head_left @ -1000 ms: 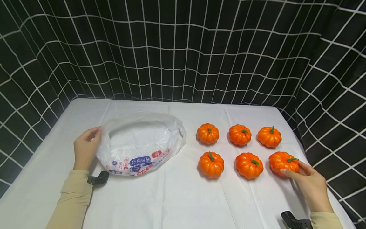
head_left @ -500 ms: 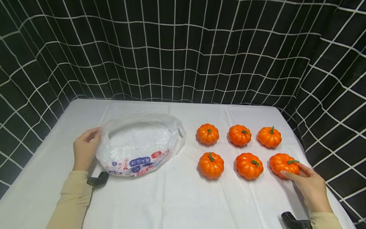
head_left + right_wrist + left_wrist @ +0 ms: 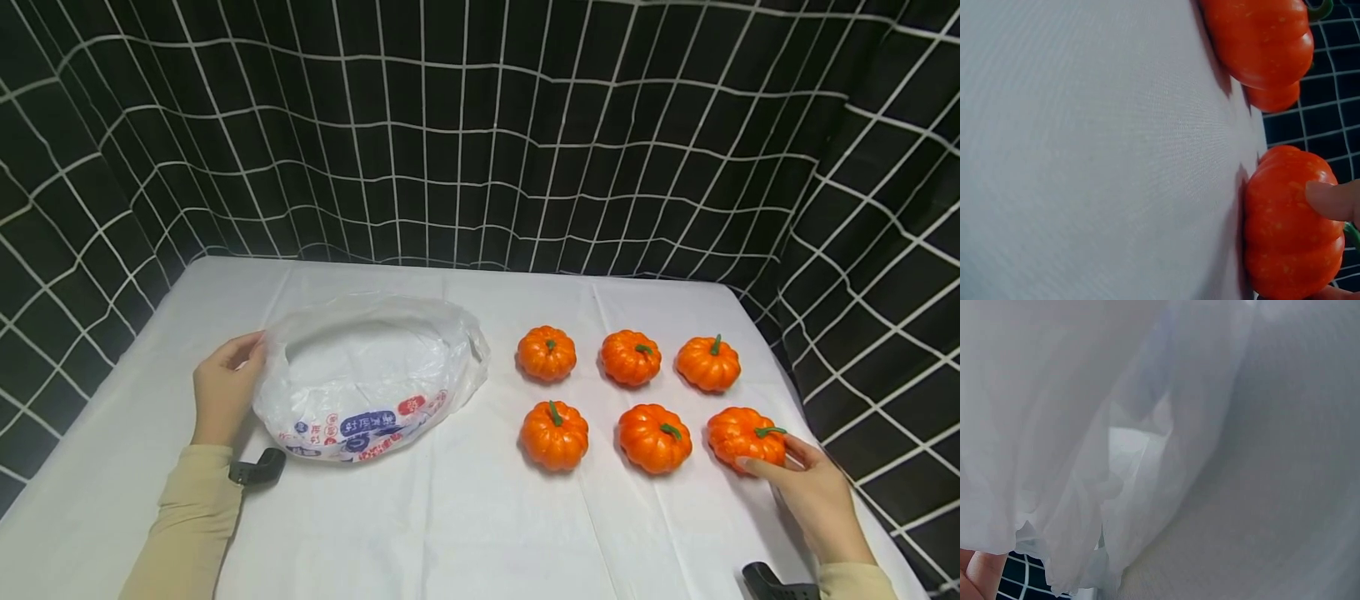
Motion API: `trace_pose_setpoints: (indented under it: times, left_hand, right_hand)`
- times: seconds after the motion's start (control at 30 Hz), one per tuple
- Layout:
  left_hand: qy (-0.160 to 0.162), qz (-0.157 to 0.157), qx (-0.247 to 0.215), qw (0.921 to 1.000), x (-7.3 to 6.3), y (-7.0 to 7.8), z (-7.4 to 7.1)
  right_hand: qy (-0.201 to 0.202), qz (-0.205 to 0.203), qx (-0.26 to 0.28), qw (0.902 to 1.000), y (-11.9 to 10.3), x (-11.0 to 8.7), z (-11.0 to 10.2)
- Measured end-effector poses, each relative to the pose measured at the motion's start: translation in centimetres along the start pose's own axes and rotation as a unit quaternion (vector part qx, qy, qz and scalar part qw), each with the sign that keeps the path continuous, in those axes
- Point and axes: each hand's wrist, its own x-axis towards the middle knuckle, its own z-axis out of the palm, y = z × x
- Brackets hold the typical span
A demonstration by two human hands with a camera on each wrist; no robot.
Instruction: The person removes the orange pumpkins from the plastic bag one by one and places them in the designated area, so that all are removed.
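In the head view my left hand [image 3: 225, 387] pinches the left rim of a white plastic bag [image 3: 322, 392] with red and blue print. The bag lies on the table with its mouth spread wide. Its thin film fills most of the left wrist view, where only a bit of the fingers [image 3: 984, 572] shows. Over at the right, my right hand [image 3: 817, 496] holds a small orange pumpkin [image 3: 742, 435] with a green stem. The thumb [image 3: 1335, 199] presses on its side in the right wrist view, while the other fingers are mostly hidden behind it.
Several more orange pumpkins stand in two rows right of the bag, among them a front middle one [image 3: 652, 442] and a back right one [image 3: 708, 365]. A white cloth [image 3: 487, 525] covers the table. Black curtains with a white grid [image 3: 465, 150] enclose its back and sides.
The pumpkin in my right hand has shifted slightly toward the table's front, and the hand with it. The left hand and the bag stay as they were.
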Motion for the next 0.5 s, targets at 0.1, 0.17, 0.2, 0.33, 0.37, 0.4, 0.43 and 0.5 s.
trace_pose_setpoints:
  times: [0.1,0.17,0.2,0.33,0.37,0.4,0.43,0.5]
  left_hand:
    - [0.003,0.000,0.005,1.0000,0.0,0.2,-0.1]
    - [0.003,-0.001,0.008,1.0000,0.0,0.2,-0.1]
    - [0.002,-0.003,0.009,1.0000,0.0,0.3,-0.2]
    - [-0.007,-0.018,0.021,0.9996,0.1,0.8,-0.7]
    - [-0.013,-0.017,0.027,0.9994,0.1,1.0,-0.9]
    - [-0.022,-0.014,0.035,0.9991,0.2,1.2,-1.2]
    - [-0.033,-0.009,0.044,0.9984,0.3,1.5,-1.7]
    - [-0.060,0.015,0.070,0.9956,0.7,2.4,-2.8]
  right_hand:
    - [-0.004,-0.002,0.000,1.0000,-0.1,0.0,0.1]
    - [-0.009,-0.005,0.005,0.9999,-0.1,-0.1,0.0]
    - [-0.012,-0.005,0.006,0.9999,-0.2,-0.2,0.0]
    - [0.017,-0.017,0.004,0.9997,-1.2,-1.4,-0.6]
    - [0.038,-0.024,-0.001,0.9990,-1.7,-1.8,-0.8]
    - [0.061,-0.036,-0.002,0.9975,-2.3,-2.3,-1.1]
    - [0.089,-0.054,-0.003,0.9946,-2.9,-2.7,-1.3]
    - [0.142,-0.094,0.001,0.9855,-4.4,-3.5,-1.7]
